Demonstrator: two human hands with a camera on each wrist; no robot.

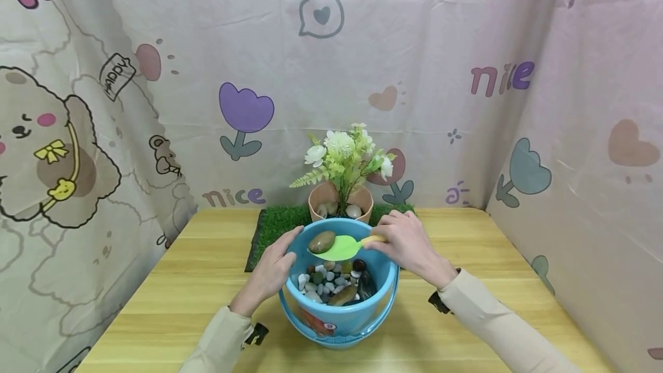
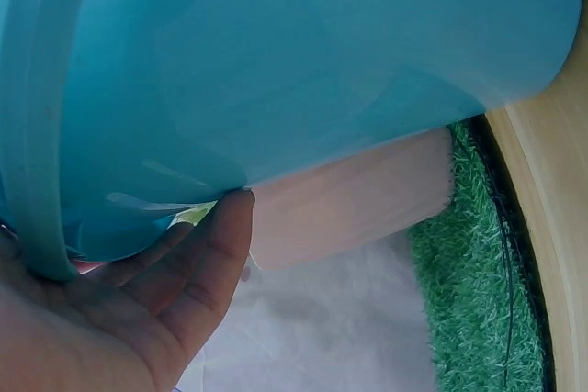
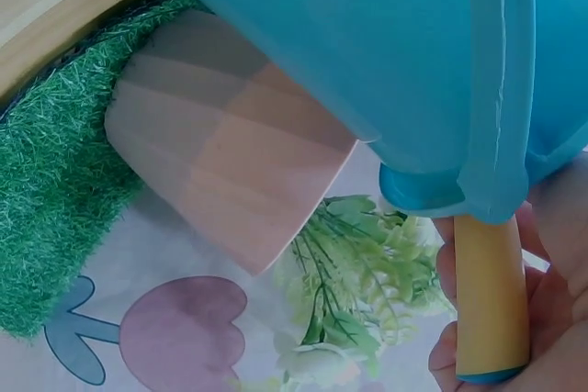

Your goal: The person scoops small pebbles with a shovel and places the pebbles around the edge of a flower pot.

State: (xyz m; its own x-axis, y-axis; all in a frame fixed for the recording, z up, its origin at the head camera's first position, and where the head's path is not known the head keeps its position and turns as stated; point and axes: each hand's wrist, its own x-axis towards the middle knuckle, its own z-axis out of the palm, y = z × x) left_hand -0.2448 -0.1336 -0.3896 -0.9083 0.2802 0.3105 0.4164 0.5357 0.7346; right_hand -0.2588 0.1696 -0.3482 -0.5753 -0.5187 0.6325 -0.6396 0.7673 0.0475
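Note:
In the head view a blue bucket (image 1: 339, 315) holds many small pebbles (image 1: 326, 281) and some larger dark and brown stones. My left hand (image 1: 273, 266) grips its left rim; the left wrist view shows the fingers (image 2: 216, 273) against the outer wall. My right hand (image 1: 406, 240) holds a small toy shovel by its yellow handle (image 3: 491, 305). The shovel's green blade (image 1: 344, 247) is over the bucket's opening, and a smooth brown stone (image 1: 322, 242) lies on it. Much of the right hand is cut off in the right wrist view.
Right behind the bucket stands a pinkish flowerpot (image 1: 317, 199) with white flowers (image 1: 339, 145) and pale stones inside. It is on a green artificial grass mat (image 1: 279, 223) on the wooden table (image 1: 466, 309). A printed cloth (image 1: 321, 73) hangs behind and at the sides.

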